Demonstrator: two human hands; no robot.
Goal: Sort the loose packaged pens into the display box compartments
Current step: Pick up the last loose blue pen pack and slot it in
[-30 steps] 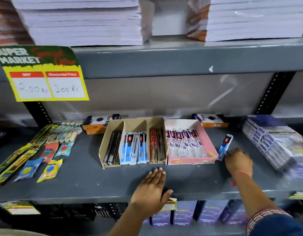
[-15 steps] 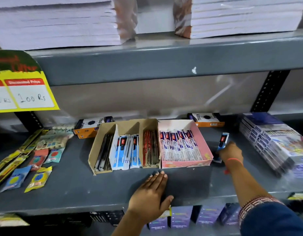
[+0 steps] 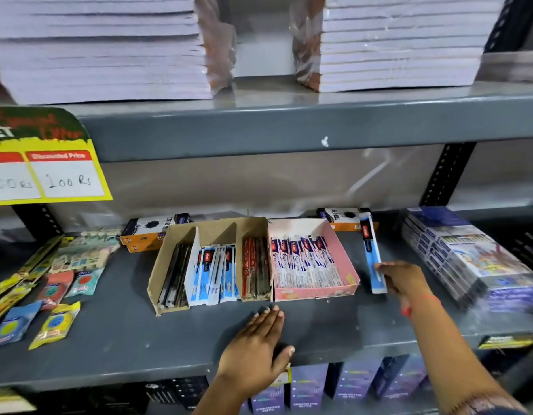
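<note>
A brown cardboard display box (image 3: 163, 274) on the grey shelf has three compartments: dark pen packs on the left, blue and white pen packs (image 3: 212, 274) in the middle, red pen packs (image 3: 254, 268) on the right. Touching its right side is a pink box (image 3: 343, 256) full of white, blue and red pen packs. My right hand (image 3: 404, 280) pinches the lower end of one blue packaged pen (image 3: 371, 253), held upright just right of the pink box. My left hand (image 3: 256, 351) lies flat, palm down, on the shelf's front edge, below the boxes.
Stacked packs of boxed goods (image 3: 471, 259) fill the shelf's right end. Loose sachets and strips (image 3: 55, 283) lie at the left. Two orange and white cartons (image 3: 153, 232) stand behind the boxes. Paper reams load the shelf above; a yellow price sign (image 3: 49, 172) hangs there.
My right hand has lifted the blue packaged pen from the shelf and raised it upright beside the pink box. My left hand stays flat on the shelf edge.
</note>
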